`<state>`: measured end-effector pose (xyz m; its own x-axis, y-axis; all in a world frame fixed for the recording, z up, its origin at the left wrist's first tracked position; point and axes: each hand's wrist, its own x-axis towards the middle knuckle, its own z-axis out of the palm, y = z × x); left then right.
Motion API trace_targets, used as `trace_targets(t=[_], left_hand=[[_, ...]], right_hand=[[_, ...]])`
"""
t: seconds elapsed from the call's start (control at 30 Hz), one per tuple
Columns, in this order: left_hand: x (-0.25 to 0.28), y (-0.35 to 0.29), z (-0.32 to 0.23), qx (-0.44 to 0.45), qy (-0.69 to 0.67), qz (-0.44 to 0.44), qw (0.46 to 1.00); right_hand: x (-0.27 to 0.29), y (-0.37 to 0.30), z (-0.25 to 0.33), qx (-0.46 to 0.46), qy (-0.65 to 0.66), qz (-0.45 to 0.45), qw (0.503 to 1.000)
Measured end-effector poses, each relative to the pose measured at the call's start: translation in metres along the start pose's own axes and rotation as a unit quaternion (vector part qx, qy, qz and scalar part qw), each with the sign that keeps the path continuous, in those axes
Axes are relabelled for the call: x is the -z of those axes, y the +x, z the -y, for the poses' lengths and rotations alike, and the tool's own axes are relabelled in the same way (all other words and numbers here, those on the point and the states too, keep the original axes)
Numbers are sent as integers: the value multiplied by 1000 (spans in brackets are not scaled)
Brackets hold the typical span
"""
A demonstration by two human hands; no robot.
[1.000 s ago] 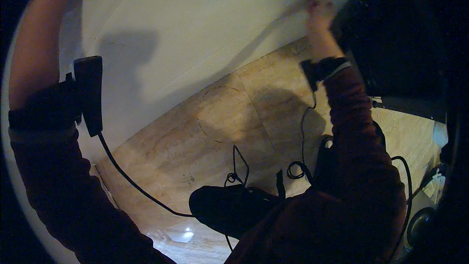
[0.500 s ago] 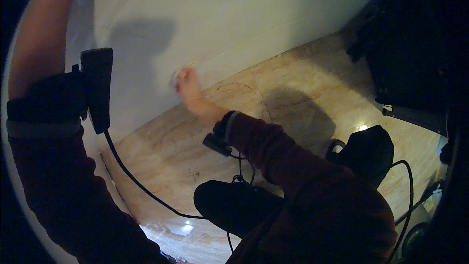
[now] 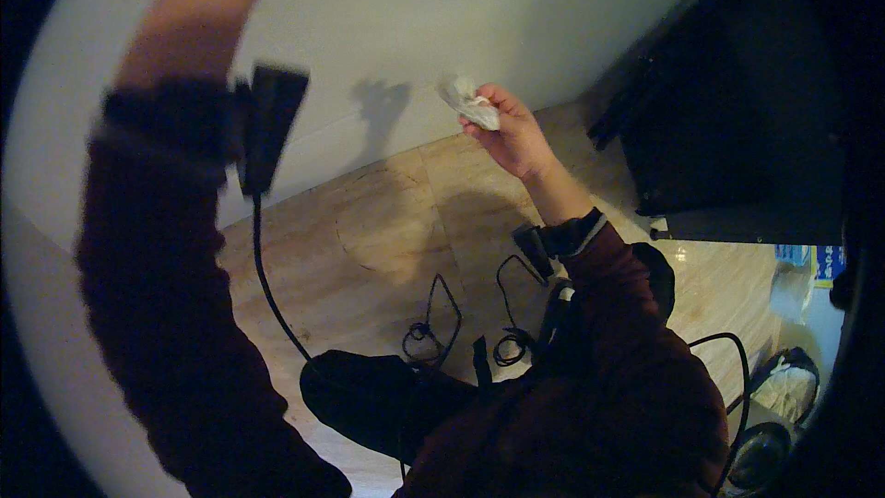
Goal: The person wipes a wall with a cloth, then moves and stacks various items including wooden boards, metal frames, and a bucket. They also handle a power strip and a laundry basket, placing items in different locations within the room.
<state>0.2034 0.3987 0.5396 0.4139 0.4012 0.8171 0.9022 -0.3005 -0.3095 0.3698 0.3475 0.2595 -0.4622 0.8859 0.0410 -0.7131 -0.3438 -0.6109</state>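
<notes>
My right hand (image 3: 518,143) pinches a crumpled white tissue or cloth (image 3: 481,113) between thumb and fingers. It is held up in front of the pale wall (image 3: 369,28), whose lower edge meets the floor behind the hand. I cannot tell whether the tissue touches the wall. On the wall, left of that hand, falls its shadow. My left forearm (image 3: 198,32) reaches upward along the left side, and its hand lies beyond the top edge, out of sight. A black device (image 3: 269,129) with a cable is strapped at the left wrist; a smaller one (image 3: 533,252) sits at the right wrist.
Marbled floor tiles (image 3: 387,231) lie below the wall. A large dark piece of furniture (image 3: 728,129) stands at the right. Black cords (image 3: 433,332) loop over the floor beside my bent knee (image 3: 359,387). At the lower right is a round dark container (image 3: 788,387) with pale contents.
My right hand has gone from low on the wall to farther right and slightly up, and the tissue now shows clearly. My left arm appears farther right; the whole view has shifted too.
</notes>
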Motion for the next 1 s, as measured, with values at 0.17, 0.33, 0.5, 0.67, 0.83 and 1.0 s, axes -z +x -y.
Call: trace_targets(t=[0.17, 0.33, 0.5, 0.67, 0.83, 1.0], left_hand=[[75, -149, 29, 275, -319, 60, 905], [118, -309, 40, 731, -558, -74, 385], [136, -396, 42, 744, -536, -82, 390], [153, -462, 28, 800, -484, -133, 328], [160, -485, 30, 753, -560, -185, 292], [159, -476, 26, 764, -581, -179, 218]], right_hand=[[-53, 34, 34, 138, -227, -103, 958], [-114, 103, 107, 461, -547, -147, 683], [-172, 164, 123, 612, -597, -215, 473], [-146, 170, 94, 630, -540, -285, 481], [-112, 172, 20, 633, -580, -275, 434], [-86, 166, -98, 566, -614, -270, 479]])
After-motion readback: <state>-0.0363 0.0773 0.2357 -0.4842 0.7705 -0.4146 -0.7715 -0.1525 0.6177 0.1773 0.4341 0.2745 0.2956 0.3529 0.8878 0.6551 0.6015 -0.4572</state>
